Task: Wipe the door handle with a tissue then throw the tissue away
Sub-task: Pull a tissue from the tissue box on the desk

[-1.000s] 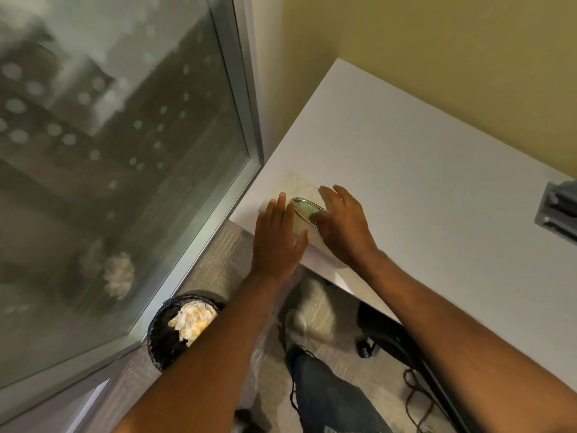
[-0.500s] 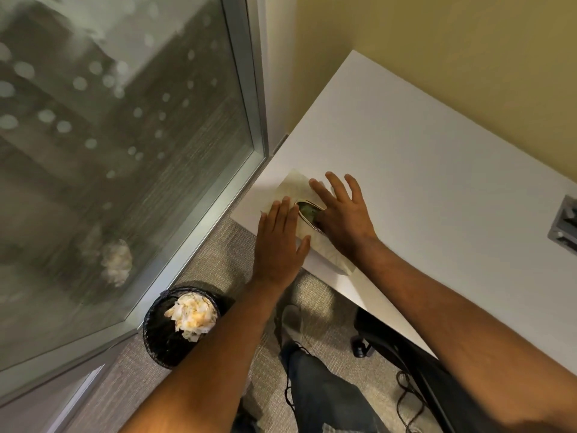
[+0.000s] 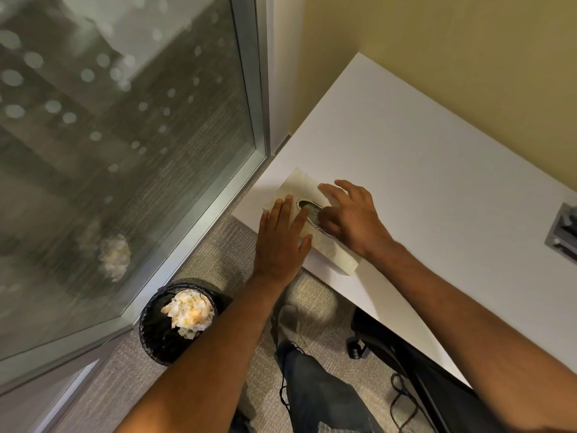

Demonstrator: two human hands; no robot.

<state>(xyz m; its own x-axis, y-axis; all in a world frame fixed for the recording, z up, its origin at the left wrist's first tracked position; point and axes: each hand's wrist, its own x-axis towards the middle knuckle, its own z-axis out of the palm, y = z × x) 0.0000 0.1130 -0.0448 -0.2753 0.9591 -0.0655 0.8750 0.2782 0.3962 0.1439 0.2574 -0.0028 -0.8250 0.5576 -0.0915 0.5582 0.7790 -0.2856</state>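
A pale tissue box [image 3: 300,185] lies on the near left corner of the white desk [image 3: 421,170]. Its oval opening [image 3: 307,208] shows between my hands. My left hand [image 3: 281,242] lies flat on the box's near left side, fingers straight. My right hand [image 3: 352,218] rests on the box's right side, fingers spread, with thumb and forefinger at the opening. No tissue shows outside the box. A black mesh bin [image 3: 153,339] holding crumpled tissues [image 3: 189,314] stands on the carpet below my left forearm. No door handle is in view.
A metal-framed glass panel [image 3: 125,145] fills the left, reflecting the bin's tissues. Yellow wall runs behind the desk. A grey cable port [image 3: 562,232] sits in the desk at right. Under the desk are a black chair base [image 3: 387,345], loose cables [image 3: 402,398] and my leg [image 3: 318,395].
My right hand has spread its fingers and shifted over the box's opening. The left hand has stayed flat on the box. The view has tilted slightly.
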